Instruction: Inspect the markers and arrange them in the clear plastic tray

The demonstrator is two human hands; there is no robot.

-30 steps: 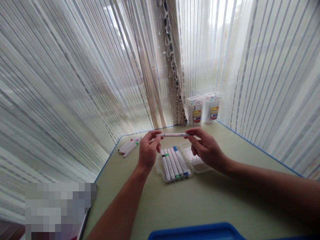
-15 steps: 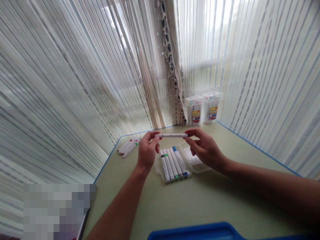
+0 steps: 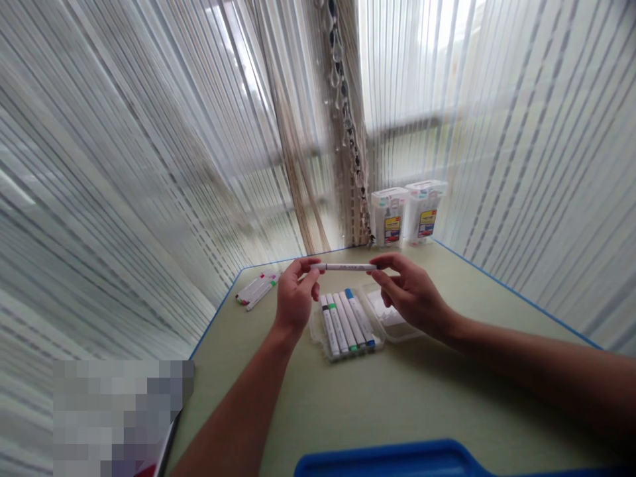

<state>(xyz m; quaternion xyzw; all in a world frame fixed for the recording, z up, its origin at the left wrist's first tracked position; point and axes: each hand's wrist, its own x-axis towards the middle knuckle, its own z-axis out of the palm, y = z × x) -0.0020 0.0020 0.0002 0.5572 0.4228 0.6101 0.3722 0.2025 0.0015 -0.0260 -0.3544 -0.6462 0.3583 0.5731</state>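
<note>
A white marker (image 3: 348,267) with a dark tip end is held level between my two hands, above the table. My left hand (image 3: 295,291) pinches its left end, and my right hand (image 3: 405,288) pinches the dark right end. Below it lies an open clear plastic case (image 3: 342,356). Several white markers (image 3: 346,321) with black, green and blue bands rest side by side in that case. Its lid (image 3: 392,324) is folded out to the right, partly hidden under my right hand. Left of my left hand, several loose markers (image 3: 257,289) lie together on the table.
Two upright clear marker boxes (image 3: 390,222) with yellow labels stand at the far corner of the green table (image 3: 348,404). String curtains (image 3: 163,132) hang behind the blue-edged table. A blue tray-like object (image 3: 387,457) is at the near edge; a pixelated patch covers the lower left.
The view has shifted slightly, so most things sit a little further right. Both hands keep the marker level in nearly the same pose.
</note>
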